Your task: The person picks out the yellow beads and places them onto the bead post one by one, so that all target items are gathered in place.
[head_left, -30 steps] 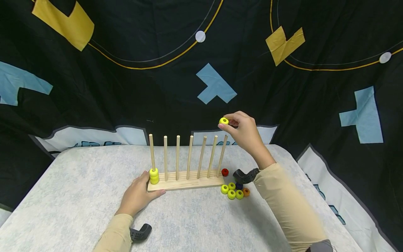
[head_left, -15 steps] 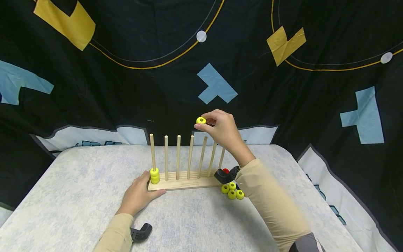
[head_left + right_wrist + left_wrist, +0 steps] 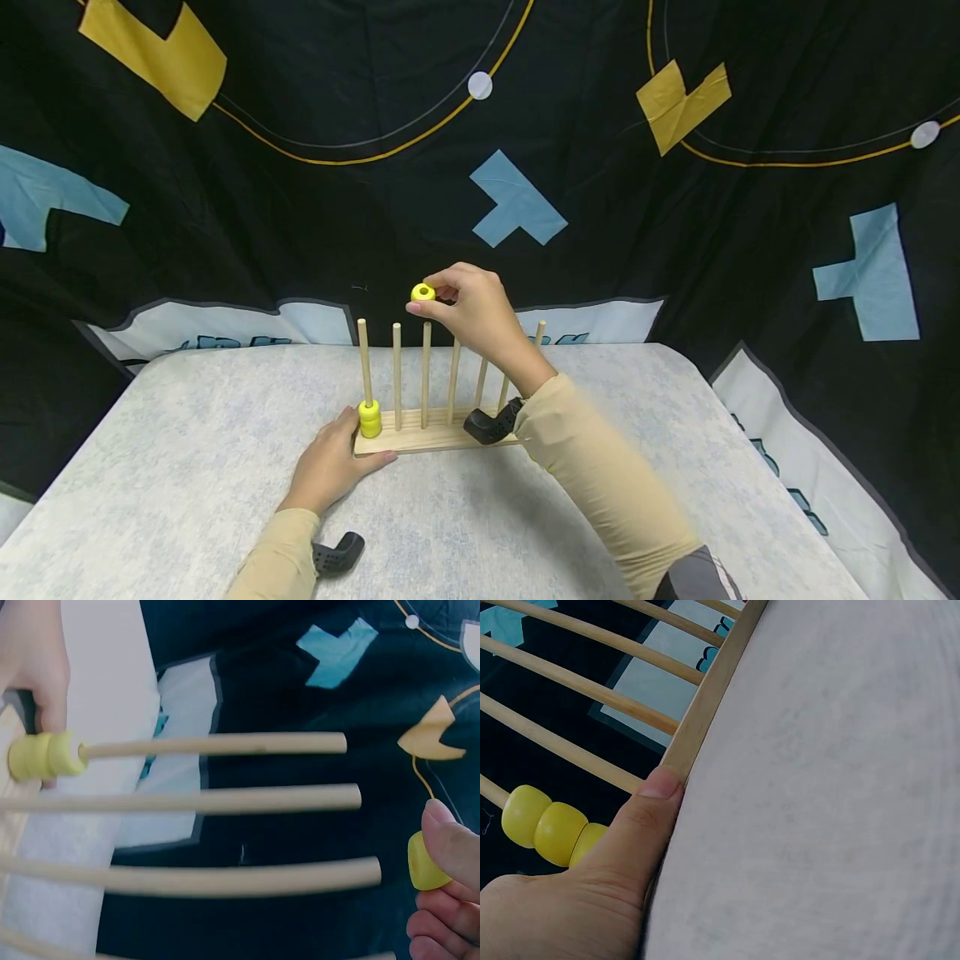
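A wooden peg rack point(image 3: 438, 437) with a row of upright pegs stands on the table. My left hand point(image 3: 326, 462) grips its left end, the thumb along the front edge in the left wrist view. Three yellow beads point(image 3: 561, 829) are stacked on the leftmost peg, the lowest partly behind the thumb. Above the rack, my right hand point(image 3: 476, 308) pinches another yellow bead point(image 3: 423, 292) between thumb and fingers. That bead is level with the third peg from the left and above its tip; the right wrist view shows it apart from the peg ends point(image 3: 367, 870).
The right sleeve point(image 3: 600, 475) covers the rack's right end and nearly all the loose beads there; slivers of yellow show at its edge. Black cameras point(image 3: 491, 423) sit on both wrists. A dark cloth point(image 3: 315, 225) hangs behind the pale table point(image 3: 187, 450).
My right hand has carried the yellow bead leftward, from above the rack's right end to above the third peg. The right forearm now hides the loose beads. My left hand stays put.
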### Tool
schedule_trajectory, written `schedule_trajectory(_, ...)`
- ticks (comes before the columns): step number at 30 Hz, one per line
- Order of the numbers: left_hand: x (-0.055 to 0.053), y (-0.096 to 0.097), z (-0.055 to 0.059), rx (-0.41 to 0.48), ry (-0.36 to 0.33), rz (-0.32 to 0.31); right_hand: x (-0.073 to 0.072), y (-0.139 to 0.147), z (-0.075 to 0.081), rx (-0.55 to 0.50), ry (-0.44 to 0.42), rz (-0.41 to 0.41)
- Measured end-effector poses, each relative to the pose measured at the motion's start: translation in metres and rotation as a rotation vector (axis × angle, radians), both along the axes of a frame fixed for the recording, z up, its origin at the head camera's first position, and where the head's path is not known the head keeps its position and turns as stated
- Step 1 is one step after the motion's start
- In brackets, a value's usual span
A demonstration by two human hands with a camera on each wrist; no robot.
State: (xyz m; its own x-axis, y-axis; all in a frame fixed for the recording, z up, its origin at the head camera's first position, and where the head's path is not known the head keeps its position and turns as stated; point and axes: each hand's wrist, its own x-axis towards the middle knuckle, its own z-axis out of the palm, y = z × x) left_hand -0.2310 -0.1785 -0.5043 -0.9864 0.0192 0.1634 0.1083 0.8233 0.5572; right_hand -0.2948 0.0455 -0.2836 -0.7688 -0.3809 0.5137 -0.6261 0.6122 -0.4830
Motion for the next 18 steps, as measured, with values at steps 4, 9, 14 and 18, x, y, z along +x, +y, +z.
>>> schedule_trajectory(4,0.0,0.0,0.0,-0.004,-0.004,0.0,0.002,-0.015,0.0,0.015,-0.013,0.033)
schedule_trajectory(9,0.001,0.0,0.003,-0.008,-0.016,-0.003,0.006,-0.031,-0.001,0.028,-0.011,0.074)
schedule_trajectory(14,0.002,0.0,0.004,-0.008,-0.023,-0.004,0.009,-0.043,-0.003,0.06,-0.02,0.1)
schedule_trajectory(18,0.002,0.0,0.003,-0.006,-0.017,-0.002,0.009,-0.049,-0.005,0.083,-0.047,0.112)
